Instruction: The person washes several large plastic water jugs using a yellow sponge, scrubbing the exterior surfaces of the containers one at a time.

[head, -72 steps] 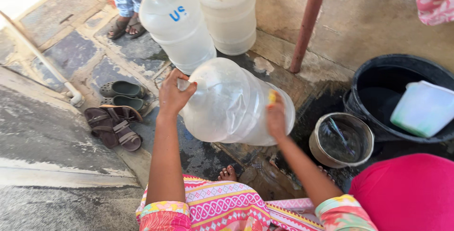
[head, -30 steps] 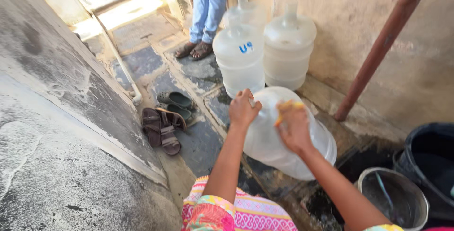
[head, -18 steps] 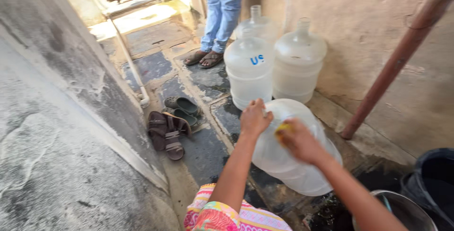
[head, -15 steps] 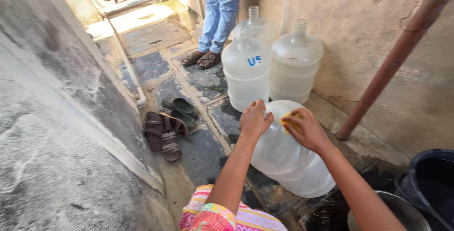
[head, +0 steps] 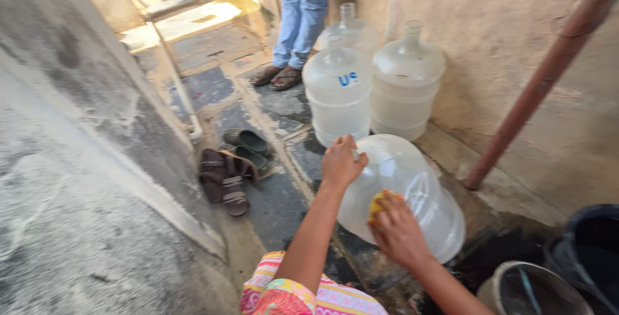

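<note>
A large clear plastic water jug [head: 419,189] lies tilted on its side on the wet stone floor. My left hand [head: 342,160] grips it at its neck end. My right hand [head: 396,231] presses a yellow sponge [head: 377,202] against the jug's near side. Three more clear jugs stand upright against the wall behind it, the nearest one [head: 338,92] with a blue mark.
A person in blue jeans and sandals [head: 300,12] stands beyond the jugs. Brown sandals [head: 225,173] and dark slippers [head: 248,144] lie left of the jug. A rusty pipe [head: 535,83] leans on the wall. A metal pot [head: 529,289] and a black tub [head: 593,244] sit lower right.
My right hand with the sponge has slid from the jug's top down to its near side. The left hand keeps its hold. The view has shifted slightly.
</note>
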